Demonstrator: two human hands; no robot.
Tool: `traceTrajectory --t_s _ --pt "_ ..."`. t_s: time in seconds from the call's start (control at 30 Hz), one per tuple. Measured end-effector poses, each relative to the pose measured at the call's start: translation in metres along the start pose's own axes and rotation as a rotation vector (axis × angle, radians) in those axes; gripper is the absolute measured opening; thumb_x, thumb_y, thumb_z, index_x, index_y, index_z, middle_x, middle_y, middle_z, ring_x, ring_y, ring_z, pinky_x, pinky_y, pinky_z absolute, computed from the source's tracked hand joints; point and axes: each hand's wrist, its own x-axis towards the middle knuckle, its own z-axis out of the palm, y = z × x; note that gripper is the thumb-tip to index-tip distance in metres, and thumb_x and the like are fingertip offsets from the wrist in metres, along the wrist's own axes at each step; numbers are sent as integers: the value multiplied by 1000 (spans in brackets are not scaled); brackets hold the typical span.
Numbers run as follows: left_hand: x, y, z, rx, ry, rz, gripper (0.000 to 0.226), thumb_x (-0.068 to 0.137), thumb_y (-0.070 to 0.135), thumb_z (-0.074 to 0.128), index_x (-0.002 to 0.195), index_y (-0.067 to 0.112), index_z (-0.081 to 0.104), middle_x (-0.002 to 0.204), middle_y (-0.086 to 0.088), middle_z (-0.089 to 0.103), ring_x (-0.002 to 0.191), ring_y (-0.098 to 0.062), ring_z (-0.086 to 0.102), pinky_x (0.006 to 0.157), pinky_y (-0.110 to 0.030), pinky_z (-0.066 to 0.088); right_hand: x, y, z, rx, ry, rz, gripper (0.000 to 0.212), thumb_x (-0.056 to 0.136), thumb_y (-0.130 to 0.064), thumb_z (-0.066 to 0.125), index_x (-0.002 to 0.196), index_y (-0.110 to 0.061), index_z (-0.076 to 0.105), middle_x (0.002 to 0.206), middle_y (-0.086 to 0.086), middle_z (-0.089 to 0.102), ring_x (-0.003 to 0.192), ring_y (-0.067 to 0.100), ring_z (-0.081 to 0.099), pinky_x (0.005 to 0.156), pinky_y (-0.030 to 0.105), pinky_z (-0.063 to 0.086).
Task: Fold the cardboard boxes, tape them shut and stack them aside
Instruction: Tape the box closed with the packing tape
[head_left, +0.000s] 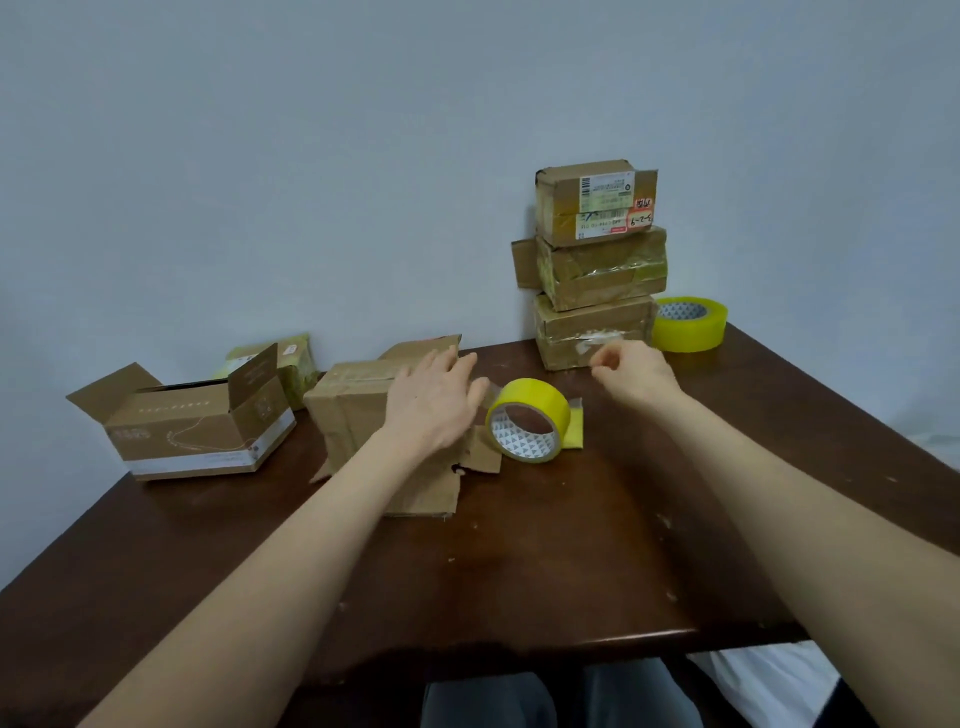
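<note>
Head view, near to far: on the table (519, 571), at mid frame, the left hand (431, 405) lies with straight, spread fingers on the half-folded box (353, 410), probably to hold its flaps down. Just right of it stands the yellow tape roll (527, 418). The right hand (631, 376) has curled fingers; whether they pinch clear tape, I cannot tell. At the upper right, the taped stack (597, 270) hides part of a second roll (688, 323).
</note>
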Motion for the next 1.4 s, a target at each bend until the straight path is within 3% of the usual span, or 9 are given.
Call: traceTrajectory --t_s 0.2,0.4,0.57,0.63,0.77,0.93,1.03,1.2,1.4 --pt "14 24 -2 -27 165 16 40 100 31 32 133 18 50 139 -4 50 131 -21 41 102 -39 34 -18 17 27 -260 -347 -55 48 96 -13 36 133 -40 52 143 7 47 127 28 48 98 37 44" --pt "21 22 -1 -131 153 -74 39 99 29 33 132 18 51 133 -5 54 124 -25 47 95 -39 41 -18 8 31 -263 -305 43 21 89 -43 57 108 -36 63 122 2 59 109 24 57 82 33 46" --pt "16 20 -4 -242 196 -105 38 98 25 35 130 16 54 131 -4 57 122 -24 50 94 -37 41 -21 10 28 -230 -259 172 21 77 -27 72 93 -26 59 108 4 63 100 25 61 79 33 51" --pt "15 17 -5 -307 230 -112 36 99 26 37 128 15 57 125 -4 62 117 -24 55 92 -36 43 -21 13 23 -103 -208 239 16 77 -24 74 88 -21 63 101 6 66 95 25 64 81 33 53" --pt "12 17 -24 -595 324 -184 25 95 22 49 96 10 71 96 -4 72 94 -22 64 75 -24 42 -17 -10 3 606 -44 216 20 80 -7 73 68 -15 59 75 9 64 57 16 57 57 26 51" --pt "13 32 -42 -1074 102 -290 26 89 30 62 71 13 70 78 -9 72 73 -23 71 82 -42 58 -27 -77 -2 1047 -203 45 18 84 0 68 75 -9 56 73 6 57 62 14 57 51 18 52" --pt "15 31 -43 -1060 140 -357 28 88 22 60 61 17 64 63 -7 65 67 -26 67 81 -42 57 -30 -83 7 935 -203 -32 17 83 -8 71 76 -10 56 73 7 63 64 17 61 56 23 54" --pt "6 13 -43 -613 228 -327 33 97 19 39 65 14 40 61 3 44 57 -14 41 53 -28 29 -16 -51 17 152 -96 -26 43 81 -56 63 104 -20 58 107 -1 63 100 20 58 84 38 50" --pt "-6 7 -6 -439 199 -238 23 100 27 40 89 7 48 85 -9 51 73 -21 46 63 -32 36 -10 -58 34 159 -365 -62 58 86 -50 62 129 -11 55 130 7 56 112 22 54 90 32 45"
